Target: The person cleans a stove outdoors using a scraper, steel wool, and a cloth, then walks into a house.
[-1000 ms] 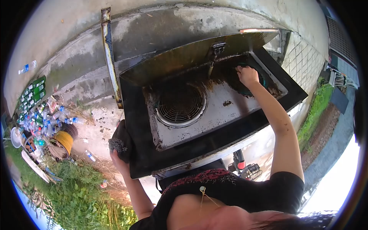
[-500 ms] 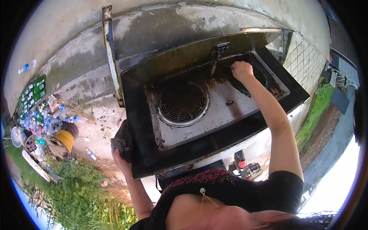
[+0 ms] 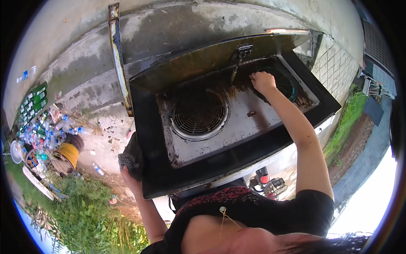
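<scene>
A greasy range hood [image 3: 211, 171] lies in front of me, its white inner panel stained brown. My left hand [image 3: 132, 181] is at its left edge, closed around a grey steel wool scrubber [image 3: 126, 161]. Beside the scrubber is a dark rounded piece [image 3: 136, 150] that I cannot identify. Deep in the recess, my right hand [image 3: 264, 81] is closed at the left rim of the right fan grille [image 3: 286, 88]; what its fingers grip is hidden. The left fan grille [image 3: 198, 116] is caked with dark grease. Behind the grilles rises the hood's tilted cover panel [image 3: 186, 63].
A rusty metal strip [image 3: 116, 55] leans at the concrete wall. On the left are green bottles [image 3: 34, 101], a heap of plastic bottles [image 3: 50, 131], a yellow basket [image 3: 67, 155] and weeds [image 3: 89, 203]. A red-and-black object [image 3: 270, 184] stands below the hood.
My right hand has shifted slightly left along the recess, still closed. My left hand and the scrubber stay at the hood's left edge. The whole view has shifted a little.
</scene>
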Tool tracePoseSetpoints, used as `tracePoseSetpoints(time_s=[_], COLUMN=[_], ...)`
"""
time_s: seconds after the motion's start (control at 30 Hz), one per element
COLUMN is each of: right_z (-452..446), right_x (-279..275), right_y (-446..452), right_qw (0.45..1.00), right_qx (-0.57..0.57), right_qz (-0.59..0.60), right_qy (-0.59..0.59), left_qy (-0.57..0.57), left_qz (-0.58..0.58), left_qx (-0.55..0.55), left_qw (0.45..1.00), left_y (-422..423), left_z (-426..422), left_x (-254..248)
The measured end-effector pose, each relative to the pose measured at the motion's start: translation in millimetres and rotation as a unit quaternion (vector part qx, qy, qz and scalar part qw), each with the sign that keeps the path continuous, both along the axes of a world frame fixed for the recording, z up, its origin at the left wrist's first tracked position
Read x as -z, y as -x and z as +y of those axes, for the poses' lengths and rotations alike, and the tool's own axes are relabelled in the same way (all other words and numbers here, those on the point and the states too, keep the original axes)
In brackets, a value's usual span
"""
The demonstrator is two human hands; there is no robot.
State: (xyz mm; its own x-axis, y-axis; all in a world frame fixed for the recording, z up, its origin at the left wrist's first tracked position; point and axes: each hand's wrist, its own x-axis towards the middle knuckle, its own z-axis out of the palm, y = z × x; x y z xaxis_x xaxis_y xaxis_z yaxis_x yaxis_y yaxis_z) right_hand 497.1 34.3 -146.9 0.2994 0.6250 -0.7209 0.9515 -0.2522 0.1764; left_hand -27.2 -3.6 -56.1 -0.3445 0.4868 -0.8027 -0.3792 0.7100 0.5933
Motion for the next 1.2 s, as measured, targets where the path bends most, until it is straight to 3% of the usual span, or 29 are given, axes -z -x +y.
tracePoseSetpoints(time_s=[0.07, 0.2, 0.37, 0.47, 0.57, 0.73, 0.8, 1.0, 1.13, 1.2], right_z=[-0.2, 3.8, -6.7, 0.3, 3.9, -3.2, -1.6, 5.3, -2.1, -1.0], right_x=[13.0, -17.8, 23.4, 2.9, -7.5, 20.0, 27.6, -22.0, 13.9, 19.2], right_y=[-9.5, -23.8, -26.6, -28.6, -33.3, -20.4, -21.4, -32.5, -48.6, -47.6], right_qw=[1.0, 0.998, 1.0, 1.0, 0.995, 1.0, 1.0, 0.996, 1.0, 1.0], right_qx=[-0.004, -0.035, -0.026, -0.017, -0.087, -0.018, -0.021, -0.062, -0.011, 0.02], right_qz=[-0.007, 0.043, 0.014, 0.016, 0.04, -0.002, 0.001, 0.016, -0.004, -0.013], right_qy=[0.005, 0.039, -0.003, 0.004, 0.036, 0.019, -0.001, 0.067, 0.002, 0.013], left_qy=[0.004, -0.015, 0.007, 0.013, -0.024, 0.012, 0.008, -0.015, 0.002, 0.004], left_qz=[0.014, 0.038, 0.054, 0.056, 0.024, -0.034, 0.002, 0.044, -0.036, 0.004], left_qx=[0.01, 0.024, -0.002, 0.019, 0.026, -0.038, -0.035, 0.012, -0.047, -0.019], left_qw=[1.0, 0.999, 0.999, 0.998, 0.999, 0.999, 0.999, 0.999, 0.998, 1.0], left_y=[4.0, -1.5, 3.5, 8.7, 5.9, -5.7, -3.7, -5.0, -9.6, 8.6], left_z=[-1.8, 0.3, -3.4, -5.4, -4.2, 1.1, 1.6, -0.1, 3.2, -6.8], left_x=[-0.5, -0.5, 6.2, 3.2, 4.3, -3.0, 6.6, -3.3, -3.3, 9.1])
